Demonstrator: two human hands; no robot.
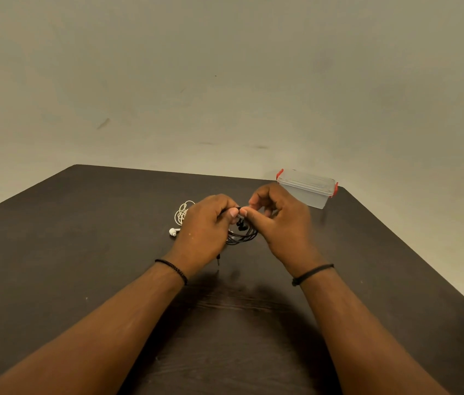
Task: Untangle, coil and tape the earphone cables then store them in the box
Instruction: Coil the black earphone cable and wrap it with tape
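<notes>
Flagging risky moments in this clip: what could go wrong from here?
1. Both hands, left hand and right hand, pinch the black earphone coil only at its top; the hanging loops could spring loose.
2. The plug end dangles and may snag.
3. The box looks closed, so storing likely needs a free hand.
</notes>
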